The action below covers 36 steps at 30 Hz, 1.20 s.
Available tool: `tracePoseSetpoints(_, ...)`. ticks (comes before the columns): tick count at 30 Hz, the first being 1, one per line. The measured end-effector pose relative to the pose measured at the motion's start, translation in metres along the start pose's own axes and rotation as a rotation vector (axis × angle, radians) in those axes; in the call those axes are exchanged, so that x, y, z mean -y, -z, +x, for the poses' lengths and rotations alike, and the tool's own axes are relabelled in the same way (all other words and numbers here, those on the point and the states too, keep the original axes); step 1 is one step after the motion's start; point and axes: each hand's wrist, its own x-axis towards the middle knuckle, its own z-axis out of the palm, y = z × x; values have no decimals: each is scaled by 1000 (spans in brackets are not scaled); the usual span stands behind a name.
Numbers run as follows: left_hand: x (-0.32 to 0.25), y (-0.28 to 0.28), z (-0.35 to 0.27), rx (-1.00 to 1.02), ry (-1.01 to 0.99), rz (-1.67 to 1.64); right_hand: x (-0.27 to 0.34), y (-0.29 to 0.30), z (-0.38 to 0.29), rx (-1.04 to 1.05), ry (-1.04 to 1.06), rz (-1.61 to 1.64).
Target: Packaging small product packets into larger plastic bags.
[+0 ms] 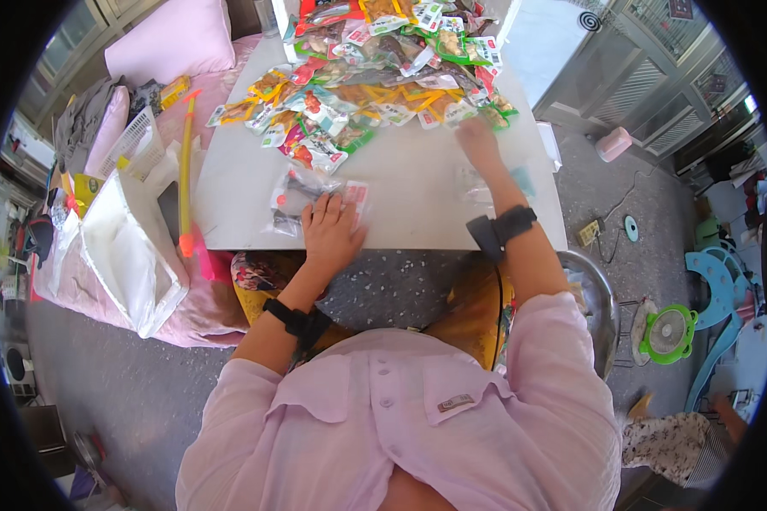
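Note:
My left hand (332, 231) lies palm down near the front edge of the white table (409, 191). Its fingers rest on a clear plastic bag (286, 199) with dark contents and red-and-white print. At the right end of a large heap of small sealed food packets (383, 96), my right hand (478, 142) is bent and blurred. It is close to a green-edged packet (500, 112); whether it grips anything is hidden. Beside and partly behind my right forearm lies another clear packet (476, 185), also blurred.
The heap spills from a white box (512, 19). On the pink bed to the left are a white foam-like container (124, 255), a plastic basket (134, 144) and a yellow toy-like tube (186, 172). A metal basin (597, 294) and a green fan (668, 332) stand right. Another person's patterned clothing (665, 444) shows lower right.

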Motion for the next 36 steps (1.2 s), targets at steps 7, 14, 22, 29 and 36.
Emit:
tracePoseSetpoints(7, 0, -1, -6, -131, -38, -20, 14, -21, 57, -267, 267, -455)
tracePoseSetpoints(14, 1, -3, -11, -117, -14, -67, -8, -54, 82, -157, 392, -841)
tracePoseSetpoints(22, -3, 0, -7, -141, -13, -58, 6, -30, 67, -229, 584, -729)
tracePoseSetpoints(29, -1, -2, -13, -137, -27, -87, -11, -27, 67, -274, 450, -721)
tracePoseSetpoints(36, -2, 0, -15, -144, -40, -64, -41, -16, 86, -248, -62, -543)
